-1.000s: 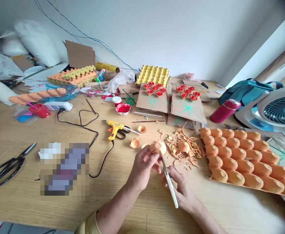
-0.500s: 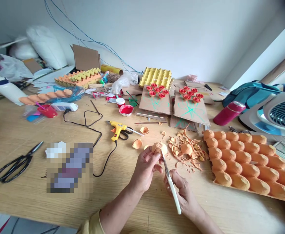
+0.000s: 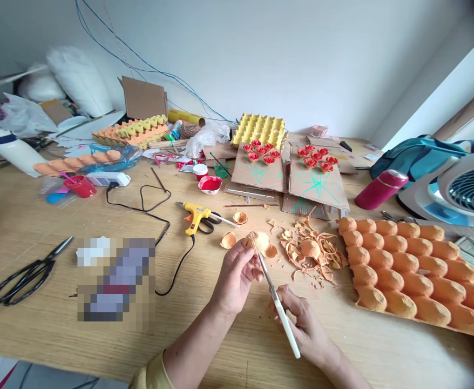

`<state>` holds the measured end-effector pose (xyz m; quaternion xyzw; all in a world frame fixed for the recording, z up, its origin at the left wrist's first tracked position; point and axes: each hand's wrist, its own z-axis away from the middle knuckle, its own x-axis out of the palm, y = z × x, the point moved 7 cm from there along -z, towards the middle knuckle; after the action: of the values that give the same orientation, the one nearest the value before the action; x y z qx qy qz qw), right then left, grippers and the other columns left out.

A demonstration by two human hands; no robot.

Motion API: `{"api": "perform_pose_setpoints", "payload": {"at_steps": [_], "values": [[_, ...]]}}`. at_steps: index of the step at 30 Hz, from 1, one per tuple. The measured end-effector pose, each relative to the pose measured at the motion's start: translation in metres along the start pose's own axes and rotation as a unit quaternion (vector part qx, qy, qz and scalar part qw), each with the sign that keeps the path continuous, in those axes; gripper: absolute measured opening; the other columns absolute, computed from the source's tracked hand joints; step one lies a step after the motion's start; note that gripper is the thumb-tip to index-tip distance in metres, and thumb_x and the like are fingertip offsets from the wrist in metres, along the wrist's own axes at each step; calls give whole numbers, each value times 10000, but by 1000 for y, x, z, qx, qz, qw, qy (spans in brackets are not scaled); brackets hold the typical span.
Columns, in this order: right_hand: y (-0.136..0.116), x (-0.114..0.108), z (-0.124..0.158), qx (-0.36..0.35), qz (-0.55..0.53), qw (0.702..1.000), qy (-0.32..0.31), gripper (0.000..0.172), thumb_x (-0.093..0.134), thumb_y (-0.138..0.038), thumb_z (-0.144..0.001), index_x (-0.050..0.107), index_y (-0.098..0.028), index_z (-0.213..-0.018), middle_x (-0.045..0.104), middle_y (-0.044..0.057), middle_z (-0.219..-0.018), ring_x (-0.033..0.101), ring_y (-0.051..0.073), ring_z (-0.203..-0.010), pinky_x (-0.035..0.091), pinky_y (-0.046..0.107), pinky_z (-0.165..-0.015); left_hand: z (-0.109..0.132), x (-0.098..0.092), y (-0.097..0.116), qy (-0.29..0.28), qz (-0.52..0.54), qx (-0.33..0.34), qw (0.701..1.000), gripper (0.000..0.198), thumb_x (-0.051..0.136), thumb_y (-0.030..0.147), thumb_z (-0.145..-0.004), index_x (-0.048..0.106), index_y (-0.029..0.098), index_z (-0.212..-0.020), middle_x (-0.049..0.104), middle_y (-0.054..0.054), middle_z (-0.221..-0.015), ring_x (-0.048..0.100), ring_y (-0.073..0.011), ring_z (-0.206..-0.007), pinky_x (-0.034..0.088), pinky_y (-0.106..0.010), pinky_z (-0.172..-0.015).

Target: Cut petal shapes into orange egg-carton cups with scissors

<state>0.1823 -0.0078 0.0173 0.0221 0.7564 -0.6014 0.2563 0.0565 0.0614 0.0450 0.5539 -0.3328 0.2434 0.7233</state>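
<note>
Pinched between the fingers of my left hand (image 3: 236, 278) is an orange egg-carton cup (image 3: 256, 241), its rounded bottom facing up. My right hand (image 3: 302, 319) is closed round the white handle of a pair of scissors (image 3: 284, 317). The scissor blades meet the cup's lower edge; whether they are fully closed I cannot tell. Just behind the held cup lies another cut cup (image 3: 271, 250). Two petal-edged cups, a nearer one (image 3: 228, 240) and a farther one (image 3: 240, 217), rest on the table. A heap of orange carton scraps (image 3: 312, 251) is right of the held cup.
A large orange egg tray (image 3: 407, 270) lies at right. A yellow glue gun (image 3: 197, 216) with a black cord sits left of the cups. Black scissors (image 3: 26, 275) lie far left. Cardboard sheets (image 3: 318, 186) with red flowers and a red paint dish (image 3: 210, 184) stand behind.
My left hand has moved slightly left and up, tilting the cup, so the cut cup behind it shows more. The scissor blades have shifted left with it.
</note>
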Motion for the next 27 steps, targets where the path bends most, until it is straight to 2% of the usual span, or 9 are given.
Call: {"api": "perform_pose_setpoints", "payload": {"at_steps": [4, 8, 11, 14, 17, 19, 22, 27], "values": [[8, 3, 1, 47, -86, 995, -32, 341, 479, -533, -949, 545, -211, -858, 507, -5, -724, 448, 157, -644, 374, 288, -595, -2, -4, 6, 8, 35, 10, 999, 223, 758, 311, -738, 656, 162, -870, 578, 9, -727, 506, -83, -610, 438, -157, -447], [12, 7, 2, 72, -151, 985, -45, 373, 507, -583, -920, 550, -213, -902, 470, -28, -682, 414, 145, -604, 356, 276, -563, -2, -2, 2, -2, 42, -11, 999, 223, 747, 305, -727, 672, 156, -875, 609, -4, -776, 506, -85, -600, 442, -171, -432], [10, 4, 1, 58, -109, 992, -22, 304, 510, -502, -938, 545, -210, -862, 510, -7, -718, 435, 153, -628, 373, 285, -579, -1, 0, -4, -13, 37, -38, 998, 240, 745, 346, -737, 667, 149, -849, 618, -16, -780, 499, -88, -591, 435, -176, -420], [4, -3, -1, 21, -4, 999, 28, 237, 497, -383, -956, 510, -216, -789, 528, 10, -726, 458, 179, -697, 401, 314, -642, -1, 1, -10, -27, 28, -61, 997, 290, 780, 387, -730, 658, 155, -854, 613, -14, -758, 496, -86, -589, 416, -165, -417], [-3, -10, -1, -35, 100, 991, 81, 220, 525, -308, -937, 453, -230, -745, 493, -3, -693, 420, 188, -705, 399, 345, -697, 0, 0, -16, -43, 18, -78, 996, 289, 827, 341, -706, 635, 163, -828, 592, 2, -711, 499, -81, -595, 405, -148, -430], [-4, -10, 0, -58, 134, 985, 92, 227, 530, -286, -934, 422, -237, -740, 466, -15, -677, 398, 188, -691, 392, 356, -710, 1, 0, -18, -45, 10, -78, 996, 290, 837, 323, -702, 623, 159, -811, 583, 7, -706, 502, -77, -601, 406, -144, -437], [-1, -10, 0, -61, 142, 984, 89, 225, 520, -284, -944, 417, -242, -748, 452, -15, -679, 391, 191, -688, 390, 359, -706, 1, -1, -17, -37, -9, -62, 997, 294, 839, 319, -699, 626, 158, -821, 584, 9, -719, 517, -80, -621, 408, -143, -439], [2, -9, -2, -34, 86, 994, 62, 209, 509, -302, -950, 459, -232, -759, 500, -1, -712, 421, 189, -699, 402, 348, -710, 1, -2, -11, -3, -43, -29, 999, 282, 843, 304, -686, 648, 155, -824, 593, 7, -753, 520, -81, -636, 426, -144, -438]]}}
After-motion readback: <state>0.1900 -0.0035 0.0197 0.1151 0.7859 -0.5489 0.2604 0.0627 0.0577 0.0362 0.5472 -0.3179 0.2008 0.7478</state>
